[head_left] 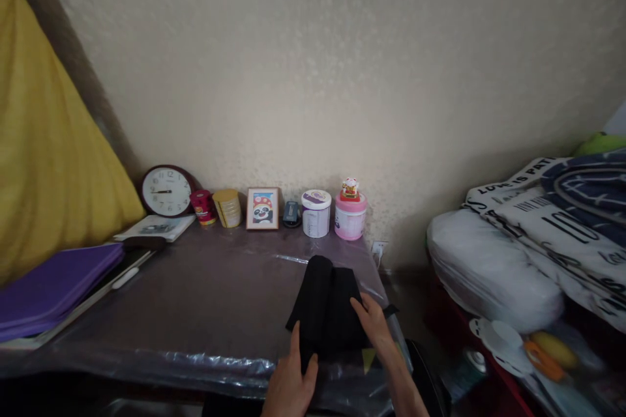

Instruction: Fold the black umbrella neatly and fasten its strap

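1. A black folded cloth (323, 306) lies on the table (220, 287) near its front right corner; a raised fold runs lengthwise along its left part.
2. The left hand (291, 381) is at the cloth's near left edge, index finger and thumb parted and touching it; I cannot tell whether the hand grips it.
3. The right hand (375, 319) is at the cloth's right edge, fingers slightly bent against it; whether they pinch it I cannot tell.
4. Along the back stand, left to right, a round clock (167, 191), a red can (203, 207), a yellow container (227, 208), a framed panda picture (263, 208), a white tub (316, 215) and a pink tub (350, 216); a cat figurine (350, 189) sits on the pink one.
5. Purple folders (59, 287) lie at the far left; a yellow curtain (49, 143) hangs behind them.
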A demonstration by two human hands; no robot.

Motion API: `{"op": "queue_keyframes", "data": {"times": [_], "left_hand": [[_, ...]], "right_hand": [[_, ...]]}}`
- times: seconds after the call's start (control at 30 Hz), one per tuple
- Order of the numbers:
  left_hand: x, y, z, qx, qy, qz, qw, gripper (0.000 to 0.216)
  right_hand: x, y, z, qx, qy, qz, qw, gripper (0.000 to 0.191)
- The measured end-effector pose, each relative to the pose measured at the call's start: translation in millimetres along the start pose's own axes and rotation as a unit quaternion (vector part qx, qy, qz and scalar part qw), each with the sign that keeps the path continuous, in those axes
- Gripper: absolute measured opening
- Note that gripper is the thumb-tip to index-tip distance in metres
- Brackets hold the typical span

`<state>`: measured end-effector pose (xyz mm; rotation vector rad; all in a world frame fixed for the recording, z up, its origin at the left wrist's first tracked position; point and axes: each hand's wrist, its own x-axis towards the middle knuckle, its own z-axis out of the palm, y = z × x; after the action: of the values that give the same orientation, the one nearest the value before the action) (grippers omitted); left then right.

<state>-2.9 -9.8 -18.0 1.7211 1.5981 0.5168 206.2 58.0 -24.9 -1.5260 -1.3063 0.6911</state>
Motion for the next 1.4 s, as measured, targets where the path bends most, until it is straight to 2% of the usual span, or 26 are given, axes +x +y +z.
{"op": "queue_keyframes", "data": {"times": [0.2, 0.33, 0.47, 0.67, 0.97, 1.13, 1.27, 1.4], "left_hand": [[1.3, -0.2, 2.9, 0.018, 0.001, 0.004, 1.0, 0.063], [1.7, -0.2, 3.4, 0.04, -0.005, 0.005, 0.999, 0.064], [2.7, -0.7, 3.8, 0.059, -0.009, 0.002, 0.998, 0.064], [3.9, 0.5, 0.3, 0.059, -0.016, -0.008, 0.998, 0.063], [5.8, -4.9, 2.1, 0.08, -0.021, -0.018, 0.996, 0.064], [-5.3, -0.4, -1.9, 0.069, -0.007, -0.011, 0.998, 0.066], [-16.6, 8.7, -10.6, 0.01, 0.002, 0.02, 1.0, 0.068], [-16.3, 7.1, -13.4, -0.02, -0.004, 0.093, 0.995, 0.067]], "right_hand": [[3.7, -37.4, 16.0, 0.121, -0.033, 0.018, 0.992, 0.036], [9.3, -57.3, 35.3, 0.131, -0.068, 0.018, 0.989, 0.038], [16.0, -60.8, 55.7, 0.079, -0.08, 0.012, 0.994, 0.04], [21.6, -64.1, 79.9, -0.065, -0.085, 0.012, 0.994, 0.047], [18.5, -85.7, 93.2, -0.297, -0.142, -0.021, 0.944, 0.036], [15.4, -89.8, 98.8, -0.329, -0.144, -0.025, 0.933, 0.035], [14.0, -91.8, 98.8, -0.319, -0.143, -0.02, 0.937, 0.038], [14.9, -90.2, 96.4, -0.304, -0.144, -0.026, 0.941, 0.038]]}}
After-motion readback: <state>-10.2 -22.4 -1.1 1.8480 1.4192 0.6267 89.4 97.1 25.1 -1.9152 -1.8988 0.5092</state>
